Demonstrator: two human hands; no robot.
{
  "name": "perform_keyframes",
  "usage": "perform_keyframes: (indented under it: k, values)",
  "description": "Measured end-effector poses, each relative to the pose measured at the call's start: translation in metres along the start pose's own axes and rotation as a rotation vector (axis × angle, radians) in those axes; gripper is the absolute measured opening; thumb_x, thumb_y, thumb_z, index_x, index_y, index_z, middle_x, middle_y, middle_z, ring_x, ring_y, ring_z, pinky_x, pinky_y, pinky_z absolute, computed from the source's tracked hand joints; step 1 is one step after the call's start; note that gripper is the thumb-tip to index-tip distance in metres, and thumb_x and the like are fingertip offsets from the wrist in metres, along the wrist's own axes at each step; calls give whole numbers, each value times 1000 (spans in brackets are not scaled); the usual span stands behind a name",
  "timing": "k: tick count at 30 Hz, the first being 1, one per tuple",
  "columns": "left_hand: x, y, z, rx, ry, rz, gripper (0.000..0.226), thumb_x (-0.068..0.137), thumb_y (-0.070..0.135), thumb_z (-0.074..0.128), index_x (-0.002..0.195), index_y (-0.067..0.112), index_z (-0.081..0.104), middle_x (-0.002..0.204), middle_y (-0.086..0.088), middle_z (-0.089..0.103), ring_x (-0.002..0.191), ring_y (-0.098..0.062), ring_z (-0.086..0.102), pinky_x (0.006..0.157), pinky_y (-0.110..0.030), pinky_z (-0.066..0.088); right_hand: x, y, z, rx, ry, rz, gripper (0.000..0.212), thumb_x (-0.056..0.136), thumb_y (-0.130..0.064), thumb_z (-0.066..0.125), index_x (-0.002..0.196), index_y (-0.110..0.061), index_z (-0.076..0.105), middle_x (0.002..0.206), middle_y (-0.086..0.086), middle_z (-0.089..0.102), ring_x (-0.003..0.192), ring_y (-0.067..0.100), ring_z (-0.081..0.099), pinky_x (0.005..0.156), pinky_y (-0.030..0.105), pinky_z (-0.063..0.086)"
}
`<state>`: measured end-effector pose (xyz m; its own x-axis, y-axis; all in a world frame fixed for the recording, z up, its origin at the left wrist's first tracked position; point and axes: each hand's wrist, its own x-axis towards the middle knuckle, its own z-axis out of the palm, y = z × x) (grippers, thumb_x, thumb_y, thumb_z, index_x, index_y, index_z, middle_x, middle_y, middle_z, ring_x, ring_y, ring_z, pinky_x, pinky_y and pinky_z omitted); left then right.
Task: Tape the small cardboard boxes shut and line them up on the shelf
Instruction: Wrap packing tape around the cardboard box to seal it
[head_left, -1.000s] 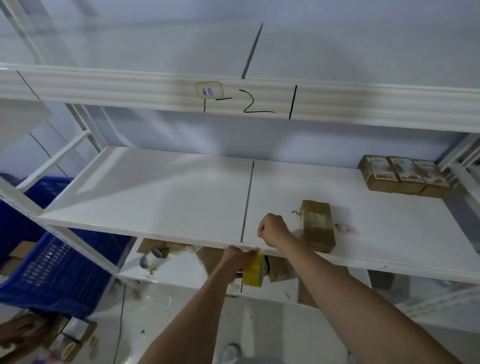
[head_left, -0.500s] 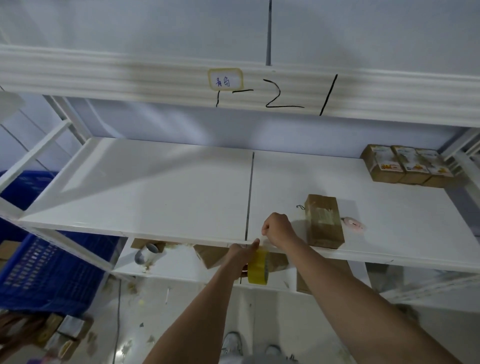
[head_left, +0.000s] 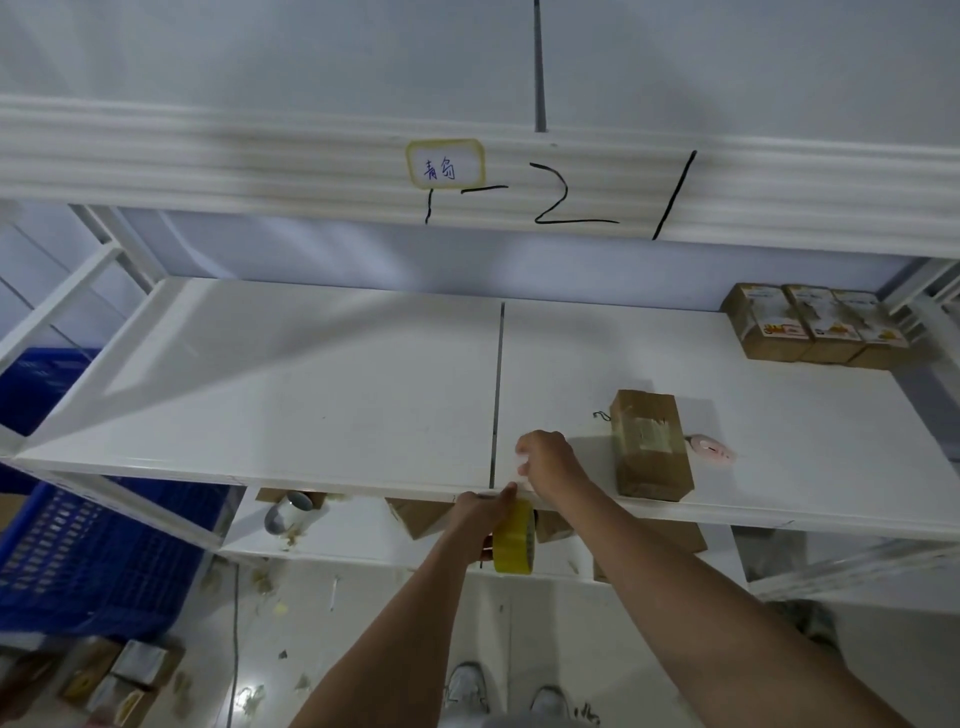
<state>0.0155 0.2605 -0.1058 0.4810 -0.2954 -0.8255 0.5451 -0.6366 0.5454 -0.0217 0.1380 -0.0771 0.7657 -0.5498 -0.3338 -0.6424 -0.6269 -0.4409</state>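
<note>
A yellow tape roll (head_left: 513, 538) hangs just below the front edge of the white shelf (head_left: 322, 384), gripped by my left hand (head_left: 480, 514). My right hand (head_left: 548, 462) rests on the shelf edge above the roll, fingers pinched on the clear tape end pulled up from it. A small brown cardboard box (head_left: 649, 444), taped across its top, lies on the shelf right of that hand. Three small boxes (head_left: 815, 330) stand side by side at the shelf's back right corner.
A small pink object (head_left: 709, 449) lies right of the taped box. On the lower shelf sit a grey tape roll (head_left: 288, 514) and more cardboard boxes (head_left: 421, 517). A blue crate (head_left: 78, 551) stands at the left, and loose boxes (head_left: 109, 680) lie on the floor.
The view has drifted a little, so the shelf sits lower in frame. My right hand has lifted slightly from the shelf edge, drawing out tape, while my left hand keeps the roll below.
</note>
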Motion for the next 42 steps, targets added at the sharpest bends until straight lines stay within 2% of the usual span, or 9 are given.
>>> perform_keyframes:
  k: [4, 10, 13, 16, 23, 28, 33, 38, 42]
  values:
    - [3, -4, 1, -21, -1, 3, 52, 87, 57, 67, 115, 14, 61, 98, -7, 68, 84, -24, 69, 78, -38, 59, 0, 5, 2, -46, 41, -9, 25, 94, 0, 63, 118, -6, 59, 114, 13, 60, 84, 16, 53, 79, 30, 50]
    - [5, -3, -2, -18, -10, 12, 53, 87, 56, 68, 119, 15, 59, 101, -7, 67, 90, -25, 68, 83, -40, 59, 4, -8, -5, -149, 5, 44, 17, 88, -8, 74, 99, -7, 60, 103, 11, 66, 94, 25, 66, 72, 28, 48]
    - [3, -2, -5, -20, -29, 12, 50, 87, 52, 69, 117, 13, 61, 98, -8, 68, 83, -23, 68, 70, -34, 58, 8, -8, -11, -127, -5, 106, 29, 83, -17, 81, 101, -8, 61, 103, 8, 65, 97, 24, 66, 75, 26, 49]
    - [4, -3, -10, 46, -52, 20, 53, 85, 58, 68, 111, 12, 67, 98, -11, 72, 84, -26, 72, 74, -33, 59, 11, -2, -13, -84, -26, 171, 40, 80, -28, 84, 105, -6, 61, 103, 9, 66, 98, 22, 67, 76, 25, 49]
    - [-1, 8, -18, 358, -30, -15, 63, 88, 67, 57, 106, 7, 64, 92, -8, 72, 73, -21, 70, 58, -26, 51, 10, -1, -16, -168, -14, 154, 29, 83, -18, 81, 100, -7, 60, 102, 8, 67, 96, 23, 67, 73, 24, 47]
    - [-15, 42, -25, 582, 31, 14, 58, 92, 63, 53, 91, 6, 53, 67, -7, 61, 31, -11, 48, 36, -15, 37, 8, 13, -29, -264, 76, 166, 11, 91, -1, 65, 99, -6, 60, 99, 9, 63, 96, 25, 65, 68, 28, 42]
    - [-20, 73, -18, 552, 105, 189, 50, 97, 52, 55, 87, 3, 57, 72, -9, 66, 46, -14, 59, 42, -19, 46, 7, 22, -53, -264, 153, 165, 15, 96, -9, 64, 88, -12, 52, 93, 8, 64, 82, 20, 56, 69, 28, 45]
    - [-25, 88, 5, 562, 68, 241, 52, 98, 52, 53, 90, 2, 61, 70, -8, 66, 45, -13, 59, 45, -20, 48, -10, 52, -78, -262, 364, 149, 3, 96, -10, 62, 97, -10, 65, 91, 5, 68, 78, 15, 60, 66, 23, 42]
    - [-27, 98, 31, 548, 36, 294, 52, 99, 51, 50, 96, 0, 61, 74, -9, 66, 40, -12, 57, 42, -18, 45, -16, 80, -94, -265, 484, 280, 30, 98, -31, 58, 118, -9, 59, 114, 14, 63, 106, 30, 58, 85, 38, 49]
